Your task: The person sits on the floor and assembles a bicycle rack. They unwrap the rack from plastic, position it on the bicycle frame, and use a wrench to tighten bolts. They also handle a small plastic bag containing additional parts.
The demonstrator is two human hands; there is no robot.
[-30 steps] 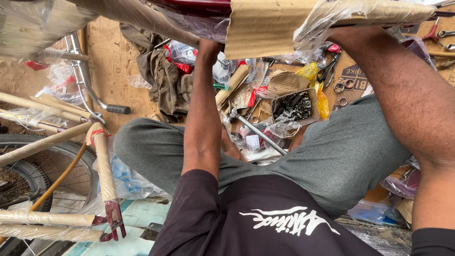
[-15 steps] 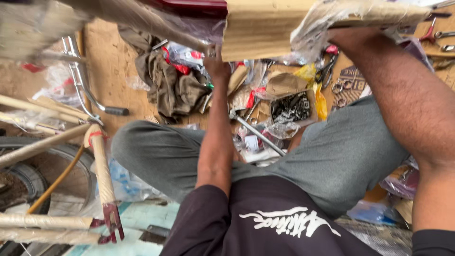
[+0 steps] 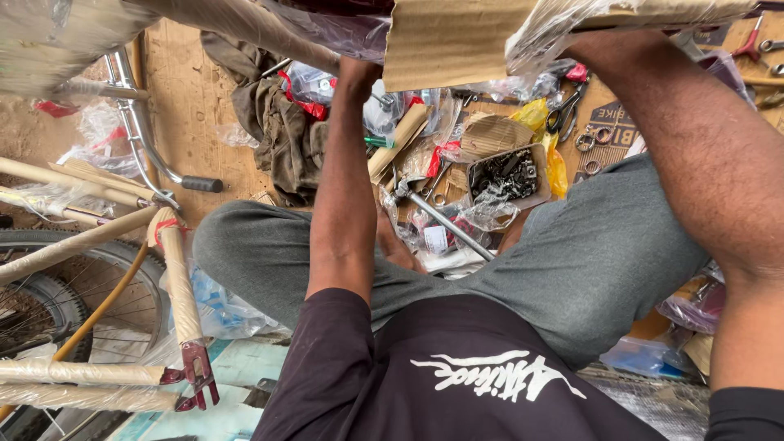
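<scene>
Seen from above, looking down past raised arms onto crossed legs in grey trousers (image 3: pixel 588 245) and a dark printed T-shirt (image 3: pixel 457 367). Held up close to the camera, along the top edge: a cardboard-wrapped part (image 3: pixel 449 37) with clear plastic film (image 3: pixel 572 20) around it, directly above both hands. Left hand (image 3: pixel 358 72) reaching up under the cardboard's left end, fingers hidden behind the wrapping, so grip impossible to tell. Right hand (image 3: pixel 596 45) reaching up under the film-covered right end, likewise mostly hidden, grasp unclear. Below, on the floor between the knees: an open cardboard box of dark metal parts (image 3: pixel 508 173), a long metal rod (image 3: pixel 445 222), scissors (image 3: pixel 563 114), yellow plastic bags (image 3: pixel 545 131), crumpled wrapping. Further back, a heap of olive cloth (image 3: pixel 282 135) on a wooden board. To the left, a bicycle frame wrapped in paper (image 3: pixel 175 286), chrome handlebar (image 3: pixel 143 131) with black grip, spoked wheel (image 3: pixel 57 302).
</scene>
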